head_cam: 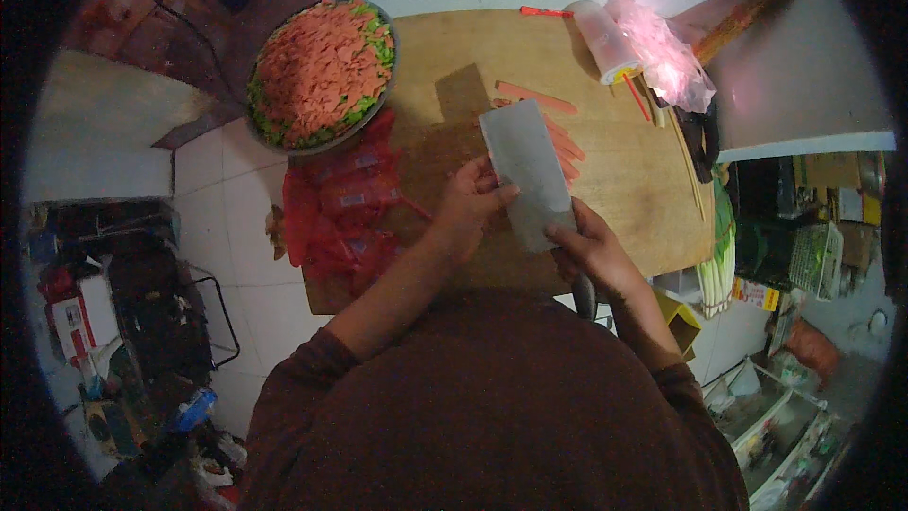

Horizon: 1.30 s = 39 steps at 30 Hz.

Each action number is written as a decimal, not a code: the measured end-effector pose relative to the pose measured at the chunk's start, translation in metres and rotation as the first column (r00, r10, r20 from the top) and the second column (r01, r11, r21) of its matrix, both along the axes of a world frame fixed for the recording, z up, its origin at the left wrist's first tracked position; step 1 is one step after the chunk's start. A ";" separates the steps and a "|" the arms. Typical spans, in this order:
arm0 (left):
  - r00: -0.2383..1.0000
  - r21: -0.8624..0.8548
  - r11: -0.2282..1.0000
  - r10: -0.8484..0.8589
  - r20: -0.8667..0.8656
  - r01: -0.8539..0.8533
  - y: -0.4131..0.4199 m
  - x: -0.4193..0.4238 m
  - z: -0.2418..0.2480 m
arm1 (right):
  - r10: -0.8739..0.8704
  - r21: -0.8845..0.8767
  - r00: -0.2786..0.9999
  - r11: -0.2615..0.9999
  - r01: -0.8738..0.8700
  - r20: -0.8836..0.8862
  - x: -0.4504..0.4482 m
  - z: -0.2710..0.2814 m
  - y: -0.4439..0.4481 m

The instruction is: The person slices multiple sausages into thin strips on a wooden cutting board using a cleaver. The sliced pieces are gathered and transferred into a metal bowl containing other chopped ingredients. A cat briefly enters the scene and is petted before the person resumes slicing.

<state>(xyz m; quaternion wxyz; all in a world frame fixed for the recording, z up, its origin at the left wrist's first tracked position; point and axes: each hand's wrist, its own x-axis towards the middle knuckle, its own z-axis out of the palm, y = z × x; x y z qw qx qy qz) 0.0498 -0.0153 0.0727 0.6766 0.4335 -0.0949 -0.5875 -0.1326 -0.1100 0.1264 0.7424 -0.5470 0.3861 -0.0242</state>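
Observation:
A broad-bladed cleaver (528, 174) is held tilted above the wooden board, its flat grey blade facing up. My right hand (592, 245) grips it where the blade meets the handle, with the thumb on the blade's face. The dark handle (585, 297) points back towards me. At the blade's left edge is my left hand (472, 202), its thumb laid over the flat and its fingers curled at the edge. Pink sausage-like strips (564, 145) lie on the board beyond the blade, which partly hides them. One separate strip (537, 97) lies farther back.
A round pan (395, 71) heaped with pink slices and chopped greens stands back left. Red plastic packaging (347, 195) covers the left side of the wooden board (638, 184). A plastic roll (599, 42), a crumpled bag (667, 60) and chopsticks (688, 170) lie right. Green onions (720, 255) stand beyond.

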 end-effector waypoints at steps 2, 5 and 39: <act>0.999 0.016 0.999 0.042 0.026 -0.043 0.001 -0.002 -0.005 | 0.019 0.013 1.000 1.000 -0.019 0.015 0.000 0.000 0.000; 0.993 0.007 0.993 0.117 -0.029 -0.117 -0.001 -0.003 -0.019 | 0.103 -0.053 0.995 0.993 -0.104 -0.016 -0.018 -0.013 -0.002; -0.138 -0.097 0.994 0.104 0.985 0.056 0.000 0.033 -0.058 | 0.242 -0.793 0.889 0.403 -0.456 -0.389 -0.061 -0.001 -0.078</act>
